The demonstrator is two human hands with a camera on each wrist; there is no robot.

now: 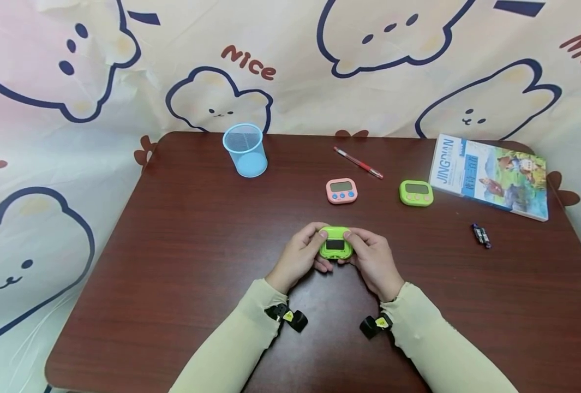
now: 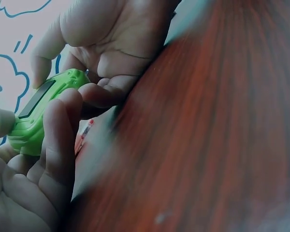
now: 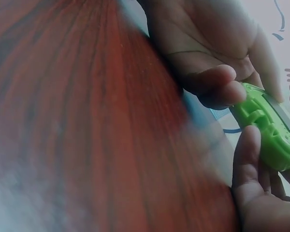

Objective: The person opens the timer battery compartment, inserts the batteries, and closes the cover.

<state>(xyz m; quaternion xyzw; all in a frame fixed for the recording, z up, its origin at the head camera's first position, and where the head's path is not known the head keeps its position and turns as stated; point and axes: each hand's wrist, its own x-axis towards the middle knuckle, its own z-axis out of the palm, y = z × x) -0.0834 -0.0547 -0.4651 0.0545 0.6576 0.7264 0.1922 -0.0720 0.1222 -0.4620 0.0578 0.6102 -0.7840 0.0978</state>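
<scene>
I see the brown table (image 1: pixel 172 262) filling most of the head view, with a bear-print cloth (image 1: pixel 49 136) hung behind it across the top of the frame. Upper right: a picture book (image 1: pixel 491 172) lying flat near the table's far right corner. Upper centre-left: a blue mesh cup (image 1: pixel 245 148), upright, well apart from everything else.

Centre of frame: both hands meet on a green timer (image 1: pixel 336 243), held just above the tabletop. My left hand (image 1: pixel 297 259) grips its left edge, my right hand (image 1: pixel 373 261) its right edge. Fingers of both are curled round the body; each thumb lies on the top face, at either side of the dark screen. In the left wrist view the timer (image 2: pixel 36 113) sits at left of frame, tilted, with a left-hand finger (image 2: pixel 58 140) pressed along its near side and the other hand's fingers tucked under its far end. In the right wrist view the timer (image 3: pixel 273 128) sits at right edge, fingertips touching its underside from both hands. Pale sleeves cover both forearms.

Smaller items, above the hands: a second green timer (image 1: pixel 416 192) just left of the book, a pink timer (image 1: pixel 341 191) near it, a red pen (image 1: pixel 358 162) lying diagonally behind the pink one. Right of frame: two dark batteries (image 1: pixel 480 236), side by side, touching.
</scene>
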